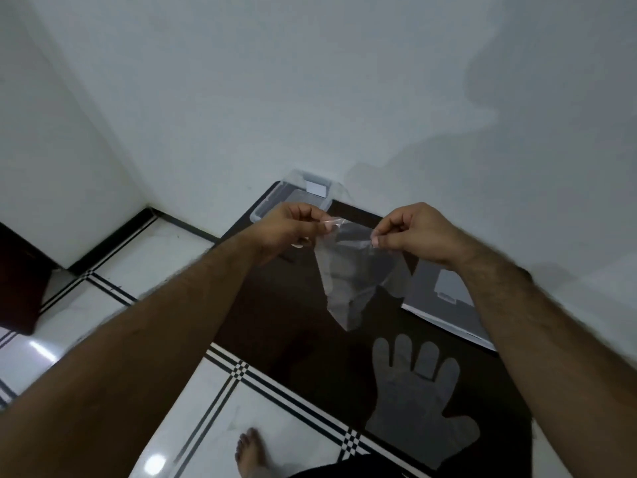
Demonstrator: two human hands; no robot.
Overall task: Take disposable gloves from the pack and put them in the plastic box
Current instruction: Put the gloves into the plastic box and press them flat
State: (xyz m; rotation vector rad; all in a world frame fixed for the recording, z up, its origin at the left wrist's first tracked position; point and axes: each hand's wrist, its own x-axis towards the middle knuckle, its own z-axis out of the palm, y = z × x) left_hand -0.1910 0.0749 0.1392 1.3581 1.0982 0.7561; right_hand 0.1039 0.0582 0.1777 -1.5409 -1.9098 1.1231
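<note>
Disposable glove (358, 270), clear film, held up over dark worktop (296, 326), top edge pinched betw. left hand (293, 229) and right hand (413, 236); fingers (379, 240) closed on glove both sides, finger end hanging, shape hard to read. Second glove (418, 405) flat on worktop nr front edge. Plastic box (303, 194) at far end, partly hidden behind left hand. Pack (444, 298) on right, partly covered by right forearm.
</note>
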